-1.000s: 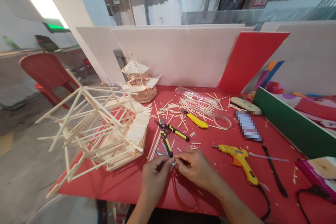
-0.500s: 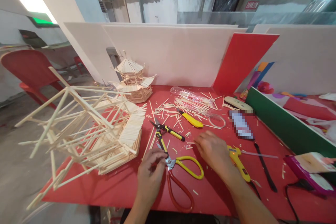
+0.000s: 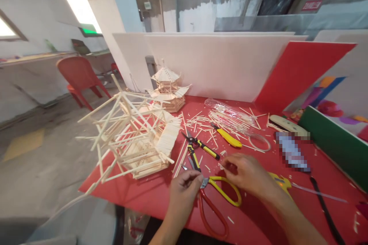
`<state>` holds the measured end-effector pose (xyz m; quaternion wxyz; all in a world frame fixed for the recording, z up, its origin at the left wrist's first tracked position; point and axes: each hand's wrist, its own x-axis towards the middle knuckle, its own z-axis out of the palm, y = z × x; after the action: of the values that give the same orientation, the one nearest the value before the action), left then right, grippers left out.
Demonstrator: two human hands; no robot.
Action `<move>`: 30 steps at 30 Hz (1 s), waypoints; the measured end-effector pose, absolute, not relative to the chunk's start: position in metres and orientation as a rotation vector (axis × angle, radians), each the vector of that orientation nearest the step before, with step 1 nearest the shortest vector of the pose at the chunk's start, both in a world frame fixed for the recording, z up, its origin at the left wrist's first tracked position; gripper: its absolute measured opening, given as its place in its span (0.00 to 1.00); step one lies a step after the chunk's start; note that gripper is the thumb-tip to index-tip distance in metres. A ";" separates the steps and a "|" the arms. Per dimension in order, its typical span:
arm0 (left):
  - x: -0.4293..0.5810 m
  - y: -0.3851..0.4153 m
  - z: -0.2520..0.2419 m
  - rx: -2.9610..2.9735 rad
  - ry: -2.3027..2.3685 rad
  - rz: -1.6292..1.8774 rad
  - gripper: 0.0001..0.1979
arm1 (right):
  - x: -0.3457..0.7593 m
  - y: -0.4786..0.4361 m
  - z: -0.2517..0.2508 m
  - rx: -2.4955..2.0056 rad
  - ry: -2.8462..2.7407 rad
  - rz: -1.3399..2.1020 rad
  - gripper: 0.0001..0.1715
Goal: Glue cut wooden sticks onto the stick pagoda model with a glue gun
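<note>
My left hand (image 3: 185,189) is closed, thumb and fingertips pressed together over the pivot of a pair of scissors with one red and one yellow handle (image 3: 227,191). Whatever it may pinch is too small to make out. My right hand (image 3: 247,172) hovers beside the yellow handle, its thumb and forefinger pinched; a tiny pale piece may be at the tips, but I cannot tell. Just beyond the hands lie black-and-yellow pliers-like cutters (image 3: 204,148), a yellow utility knife (image 3: 230,138) and short stick offcuts (image 3: 223,153).
A large open stick-built frame (image 3: 135,138) stands at the left table edge, with a small stick pagoda (image 3: 166,88) behind it. Thin sticks (image 3: 230,119) lie in and around a clear plastic bag. On the right are a yellow glue gun (image 3: 280,182) and a green board (image 3: 336,149).
The view has swung left, so everything appears farther right. My left thumb and fingers have come together. My right hand has drawn slightly nearer to me, away from the offcuts.
</note>
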<state>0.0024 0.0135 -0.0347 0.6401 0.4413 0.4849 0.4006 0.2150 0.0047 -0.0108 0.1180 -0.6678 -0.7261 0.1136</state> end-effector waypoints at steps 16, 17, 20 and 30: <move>-0.047 -0.009 -0.005 0.419 0.966 1.206 0.17 | 0.081 -0.031 -0.016 -1.273 -1.756 0.352 0.07; -0.049 -0.010 -0.004 0.405 0.957 1.212 0.17 | 0.077 -0.031 -0.016 -1.265 -1.748 0.292 0.07; -0.056 -0.011 0.001 0.351 0.937 1.203 0.17 | 0.063 -0.028 -0.012 -1.252 -1.736 0.135 0.06; -0.077 0.011 0.013 0.365 0.963 1.184 0.18 | 0.041 -0.010 0.001 -1.171 -1.768 -0.020 0.03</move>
<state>-0.0769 0.0106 0.0131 0.7077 0.1643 0.4337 0.5331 0.0405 -0.0103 0.0009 0.4884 -0.4818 -0.7275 -0.0081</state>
